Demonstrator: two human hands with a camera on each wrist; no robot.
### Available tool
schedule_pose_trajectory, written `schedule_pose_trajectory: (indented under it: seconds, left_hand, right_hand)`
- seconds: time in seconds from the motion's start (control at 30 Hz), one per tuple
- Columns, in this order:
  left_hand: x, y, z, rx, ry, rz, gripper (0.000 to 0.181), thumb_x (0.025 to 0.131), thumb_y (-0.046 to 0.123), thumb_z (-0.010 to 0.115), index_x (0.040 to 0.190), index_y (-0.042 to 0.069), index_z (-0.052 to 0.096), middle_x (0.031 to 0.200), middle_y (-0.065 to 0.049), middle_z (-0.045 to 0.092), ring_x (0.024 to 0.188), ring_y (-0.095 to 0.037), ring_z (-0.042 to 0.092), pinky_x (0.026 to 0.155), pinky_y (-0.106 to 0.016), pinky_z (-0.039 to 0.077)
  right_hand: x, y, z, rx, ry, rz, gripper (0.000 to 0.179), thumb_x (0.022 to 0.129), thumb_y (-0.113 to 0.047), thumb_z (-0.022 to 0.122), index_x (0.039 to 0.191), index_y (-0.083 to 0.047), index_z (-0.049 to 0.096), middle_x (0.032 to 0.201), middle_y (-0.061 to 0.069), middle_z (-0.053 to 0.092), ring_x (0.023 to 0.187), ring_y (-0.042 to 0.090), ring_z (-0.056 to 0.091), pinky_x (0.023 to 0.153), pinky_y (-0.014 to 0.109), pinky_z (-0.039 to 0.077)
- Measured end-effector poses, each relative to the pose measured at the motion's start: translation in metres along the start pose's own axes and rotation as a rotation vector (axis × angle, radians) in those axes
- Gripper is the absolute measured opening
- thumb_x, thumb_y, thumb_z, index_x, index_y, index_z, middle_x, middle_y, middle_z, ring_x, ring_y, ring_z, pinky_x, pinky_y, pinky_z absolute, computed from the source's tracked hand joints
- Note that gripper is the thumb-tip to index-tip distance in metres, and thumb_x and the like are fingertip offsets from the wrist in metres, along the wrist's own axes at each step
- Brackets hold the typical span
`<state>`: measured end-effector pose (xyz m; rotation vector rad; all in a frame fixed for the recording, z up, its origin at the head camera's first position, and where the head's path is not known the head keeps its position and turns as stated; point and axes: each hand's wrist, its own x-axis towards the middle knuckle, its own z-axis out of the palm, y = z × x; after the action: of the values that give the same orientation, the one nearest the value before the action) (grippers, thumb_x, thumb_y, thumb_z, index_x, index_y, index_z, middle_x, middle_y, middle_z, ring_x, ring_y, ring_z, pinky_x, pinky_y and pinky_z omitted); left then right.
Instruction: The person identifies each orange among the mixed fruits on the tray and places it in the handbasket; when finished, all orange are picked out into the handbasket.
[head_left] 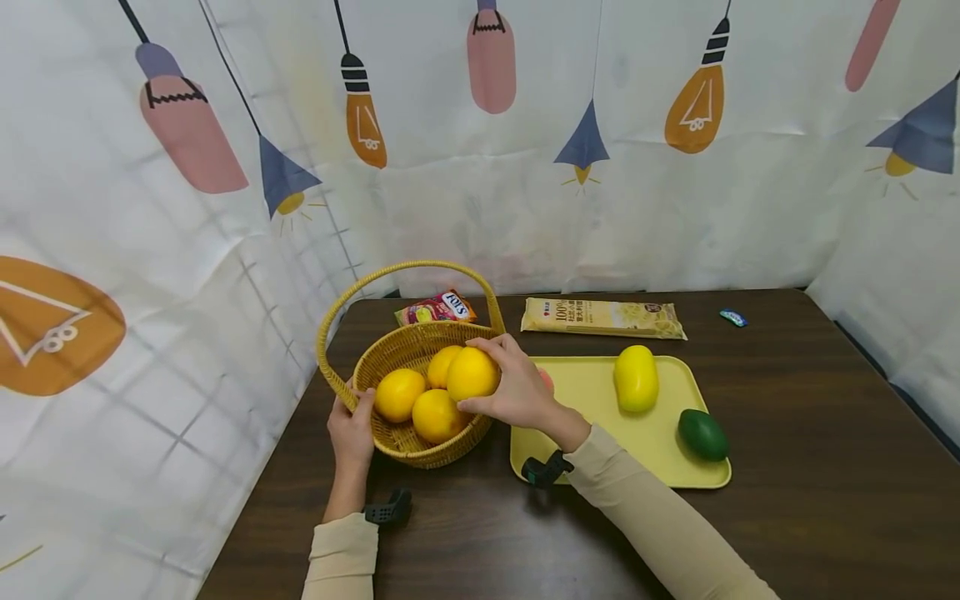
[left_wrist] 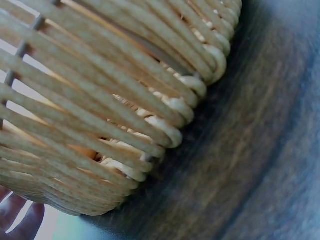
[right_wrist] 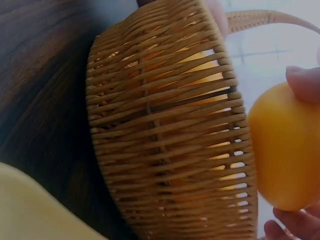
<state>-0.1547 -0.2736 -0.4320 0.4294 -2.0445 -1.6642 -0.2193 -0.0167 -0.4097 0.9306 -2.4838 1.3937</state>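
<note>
My right hand (head_left: 517, 387) pinches a round, smooth yellow-orange fruit (head_left: 472, 373) between thumb and fingers, just above the right side of a wicker basket (head_left: 427, 454). In the right wrist view that fruit (right_wrist: 285, 150) appears beside the basket's rim. Several more yellow-orange fruits (head_left: 399, 393) lie inside the basket. My left hand (head_left: 352, 433) grips the basket's left rim near the foot of its tall arched handle (head_left: 405, 265). Woven basket wall (left_wrist: 90, 95) fills much of the left wrist view, and the left fingers are mostly out of sight there.
Right of the basket, a yellow tray (head_left: 592, 450) holds a yellow mango-like fruit (head_left: 636, 379), a dark green oval fruit (head_left: 702, 435) and a partly hidden pinkish thing (head_left: 546, 381). Behind lie a snack bag (head_left: 437, 309), a noodle packet (head_left: 603, 318) and a small blue-green packet (head_left: 732, 317).
</note>
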Motion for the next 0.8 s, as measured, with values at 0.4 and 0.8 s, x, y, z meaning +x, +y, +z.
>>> schedule_pose_trajectory:
  seconds: [0.4,0.8]
  left_hand:
    - [0.001,-0.001,0.0,-0.009,0.0,-0.015,0.036,0.098,0.024,0.058,0.117,-0.007,0.054,0.081,-0.002,0.047,0.062,-0.01,0.042,0.056,-0.021,0.038]
    - [0.014,-0.027,0.0,0.018,0.008,-0.025,0.034,0.099,0.027,0.057,0.116,-0.002,0.056,0.089,-0.006,0.048,0.061,-0.009,0.042,0.056,-0.021,0.04]
  right_hand:
    - [0.012,0.003,0.008,-0.087,-0.124,0.087,0.082,0.07,-0.041,0.085,0.14,-0.019,0.049,0.118,0.005,0.046,0.096,0.021,0.053,0.081,0.038,0.049]
    - [0.013,0.007,0.005,-0.186,-0.267,0.057,0.088,0.076,-0.045,0.082,0.147,-0.014,0.041,0.143,0.007,0.048,0.124,0.025,0.048,0.099,0.044,0.042]
